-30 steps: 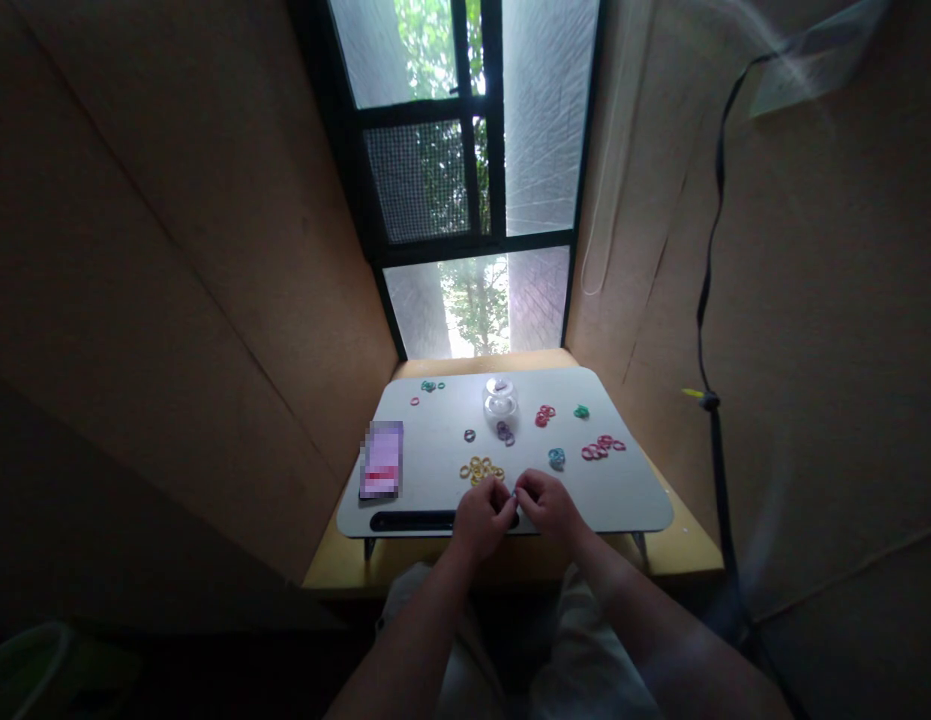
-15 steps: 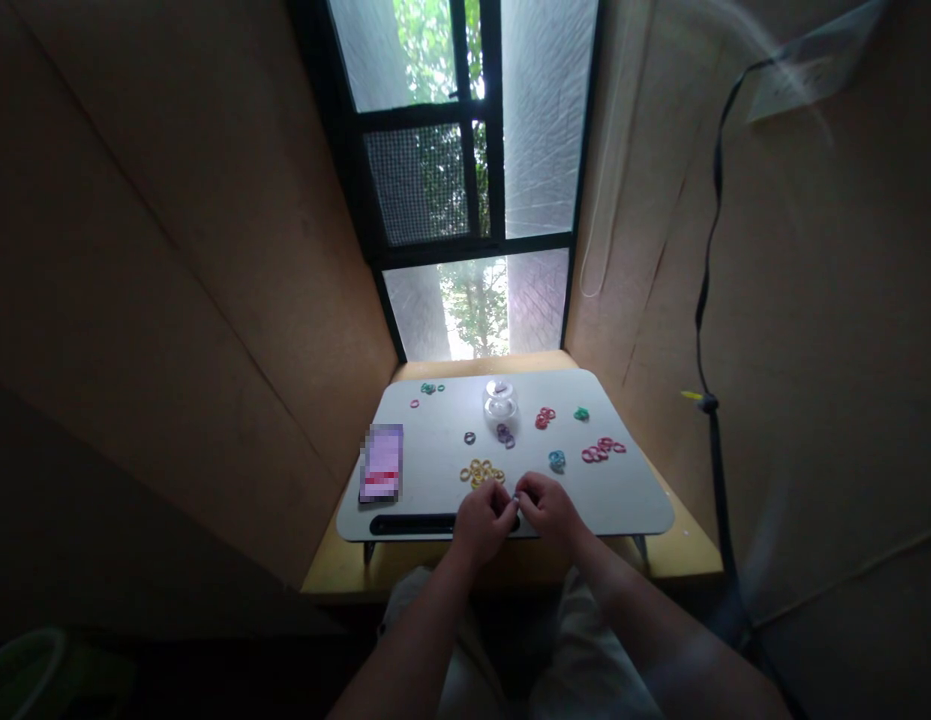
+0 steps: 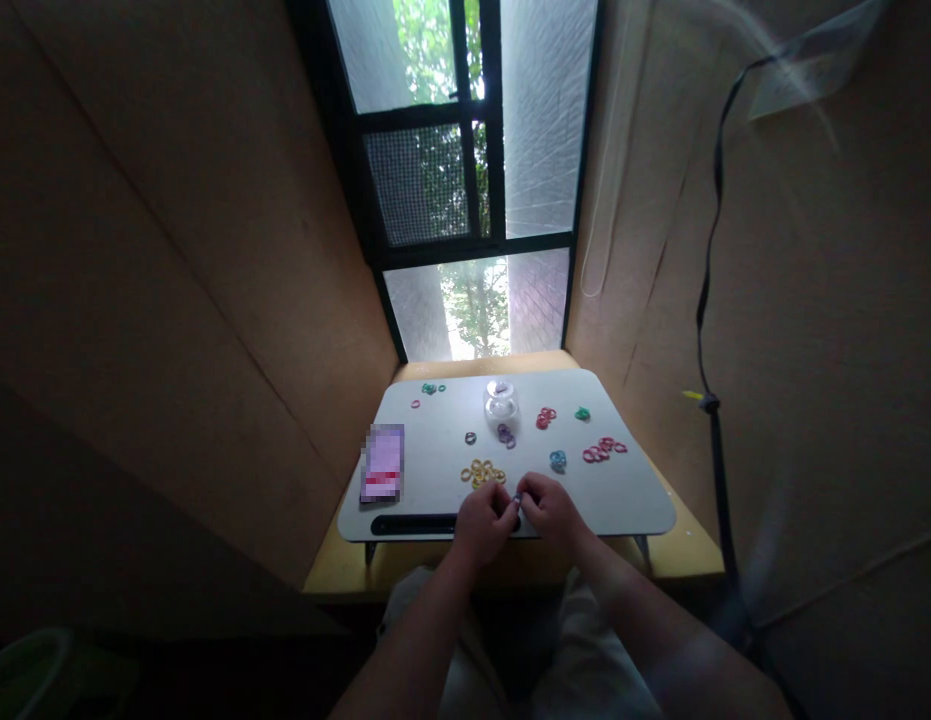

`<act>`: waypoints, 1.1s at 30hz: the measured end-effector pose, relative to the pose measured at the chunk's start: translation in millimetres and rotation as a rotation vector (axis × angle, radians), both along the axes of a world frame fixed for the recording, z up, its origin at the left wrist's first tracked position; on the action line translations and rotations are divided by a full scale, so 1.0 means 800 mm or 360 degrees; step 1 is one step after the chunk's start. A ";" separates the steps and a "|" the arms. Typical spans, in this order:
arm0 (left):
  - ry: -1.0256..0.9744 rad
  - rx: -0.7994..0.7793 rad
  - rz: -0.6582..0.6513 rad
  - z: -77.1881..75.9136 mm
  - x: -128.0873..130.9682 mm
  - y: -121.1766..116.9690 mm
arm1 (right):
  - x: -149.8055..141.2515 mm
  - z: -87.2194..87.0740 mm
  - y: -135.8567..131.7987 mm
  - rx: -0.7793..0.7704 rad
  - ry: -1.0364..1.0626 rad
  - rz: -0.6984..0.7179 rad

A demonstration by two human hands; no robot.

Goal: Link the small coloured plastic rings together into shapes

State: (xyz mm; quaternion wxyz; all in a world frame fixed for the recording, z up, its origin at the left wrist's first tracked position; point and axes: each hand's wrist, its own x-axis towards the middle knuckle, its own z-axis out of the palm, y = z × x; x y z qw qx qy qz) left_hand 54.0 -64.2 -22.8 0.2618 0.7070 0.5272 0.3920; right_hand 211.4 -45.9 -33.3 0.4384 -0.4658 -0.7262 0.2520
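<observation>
My left hand (image 3: 483, 522) and my right hand (image 3: 549, 505) meet over the front edge of the white lap table (image 3: 427, 490). Both are closed, fingertips pinched together around a small purplish hair tie (image 3: 517, 498), mostly hidden by the fingers. Just beyond my left hand lies a cluster of yellow hair ties (image 3: 483, 470). A blue bunch (image 3: 558, 460) is beyond my right hand. Farther back are purple hair ties (image 3: 506, 435), a single dark one (image 3: 470, 438) and a red group (image 3: 545, 417).
A clear plastic jar (image 3: 501, 405) stands at the back middle. Pink hair ties (image 3: 604, 450) and a green bunch (image 3: 582, 413) lie to the right, more green ones (image 3: 432, 388) at back left. A phone (image 3: 382, 463) rests on the left, near the black slot (image 3: 412, 524).
</observation>
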 end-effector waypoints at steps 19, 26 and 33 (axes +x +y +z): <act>0.0020 0.0003 0.0006 0.000 0.000 0.000 | 0.000 -0.002 0.000 -0.0011 0.0017 -0.0006; 0.0031 0.0000 0.0016 -0.003 0.000 0.000 | 0.000 -0.002 0.001 0.0004 -0.0013 -0.0008; -0.0008 -0.0040 0.0010 -0.001 0.000 0.000 | 0.000 -0.002 0.001 -0.0002 -0.0015 -0.0012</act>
